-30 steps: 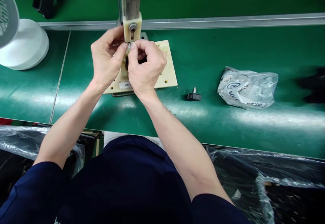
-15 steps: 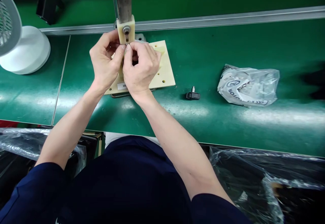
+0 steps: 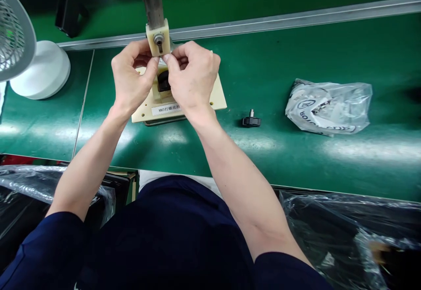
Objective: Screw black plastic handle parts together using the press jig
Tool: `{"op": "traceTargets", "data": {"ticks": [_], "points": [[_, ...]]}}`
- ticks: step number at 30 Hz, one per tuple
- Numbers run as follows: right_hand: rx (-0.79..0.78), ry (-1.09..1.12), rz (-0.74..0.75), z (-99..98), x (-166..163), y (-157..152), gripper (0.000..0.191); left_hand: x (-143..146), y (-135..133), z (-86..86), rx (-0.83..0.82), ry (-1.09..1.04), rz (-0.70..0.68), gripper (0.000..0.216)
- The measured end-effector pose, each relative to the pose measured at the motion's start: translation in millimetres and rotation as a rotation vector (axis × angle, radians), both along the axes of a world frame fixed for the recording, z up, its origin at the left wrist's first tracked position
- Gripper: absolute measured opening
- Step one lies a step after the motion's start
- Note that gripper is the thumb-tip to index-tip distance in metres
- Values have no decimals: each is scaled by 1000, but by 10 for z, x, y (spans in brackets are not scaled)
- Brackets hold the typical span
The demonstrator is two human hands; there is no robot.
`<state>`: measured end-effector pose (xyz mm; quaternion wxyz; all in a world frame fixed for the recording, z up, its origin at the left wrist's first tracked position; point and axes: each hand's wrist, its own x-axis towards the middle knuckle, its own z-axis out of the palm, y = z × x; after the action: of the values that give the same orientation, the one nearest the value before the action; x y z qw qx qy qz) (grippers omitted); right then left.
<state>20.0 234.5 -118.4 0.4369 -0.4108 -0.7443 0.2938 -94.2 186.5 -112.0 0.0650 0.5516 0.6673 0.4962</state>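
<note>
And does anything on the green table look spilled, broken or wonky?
Nothing stands out: I see no spill or break. One small black part lies by itself between the cream plate and the plastic bag, but that doesn't look wrong.

A white fan point(image 3: 41, 70) is standing at the far left of the green bench point(image 3: 279, 62), and a metal rail point(image 3: 263, 24) is running along the far edge, with a black box-shaped object point(image 3: 66, 13) sitting beyond it at left. A printed clear plastic bag point(image 3: 342, 105) is lying at right, and a black knob point(image 3: 251, 122) is resting left of it, its metal stem pointing far. Clear plastic sheeting point(image 3: 312, 211) is covering dark contents at near right, and similar plastic film point(image 3: 29, 180) is lying at near left.
</note>
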Motion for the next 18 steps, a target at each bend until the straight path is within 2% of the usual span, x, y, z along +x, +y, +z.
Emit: {"op": "traceTargets", "data": {"ticks": [7, 9, 11, 13, 14, 16, 18], "points": [[1, -102, 35, 46, 103, -1, 19, -3, 14, -15, -5, 96, 50, 18], [61, -75, 50, 132, 248, 32, 16, 18, 12, 4, 38, 123, 80, 13], [166, 15, 19, 327, 431, 124, 12, 71, -27, 70, 87, 150, 119, 7], [287, 139, -28, 662, 588, 323, 11, 145, -78, 125, 102, 155, 147, 6], [346, 200, -42, 898, 633, 464, 11, 180, -87, 127, 103, 141, 145, 7], [465, 297, -44, 1532, 632, 773, 11, 235, -49, 76, 109, 99, 129, 10], [586, 340, -29, 2340, 515, 1003, 14, 266, 27, -2, 120, 65, 121, 12]]}}
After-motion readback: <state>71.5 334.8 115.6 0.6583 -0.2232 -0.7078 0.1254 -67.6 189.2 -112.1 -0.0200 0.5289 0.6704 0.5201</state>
